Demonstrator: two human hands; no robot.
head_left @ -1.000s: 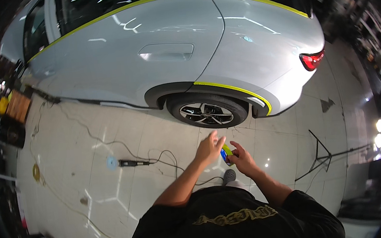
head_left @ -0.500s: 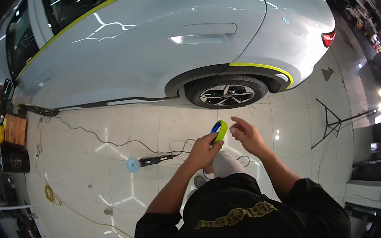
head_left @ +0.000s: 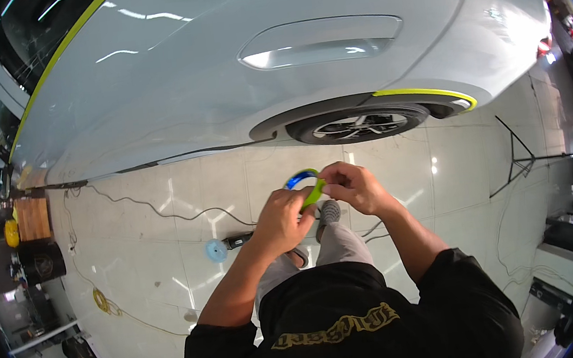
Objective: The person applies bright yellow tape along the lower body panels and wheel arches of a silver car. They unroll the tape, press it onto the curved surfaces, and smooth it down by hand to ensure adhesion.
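Note:
My left hand (head_left: 282, 218) grips a roll of yellow-green masking tape with a blue inner ring (head_left: 305, 184), held upright in front of me. My right hand (head_left: 352, 187) pinches the roll's edge from the right, thumb and fingers closed on the tape. Both hands meet at chest height above my legs and shoes. A pale grey-blue car (head_left: 230, 58) with a yellow tape line along its window edge and over the rear wheel arch (head_left: 425, 92) fills the upper view, close ahead.
A polisher with a blue pad (head_left: 227, 246) lies on the tiled floor (head_left: 155, 265), its black cable running left. A yellow cord coil (head_left: 102, 300) lies lower left. Shelves with containers stand at left, a black tripod stand (head_left: 519, 161) at right.
I have moved closer to the car, which now fills the upper view. My hands stay together on the tape roll, and the right hand has closed onto its edge.

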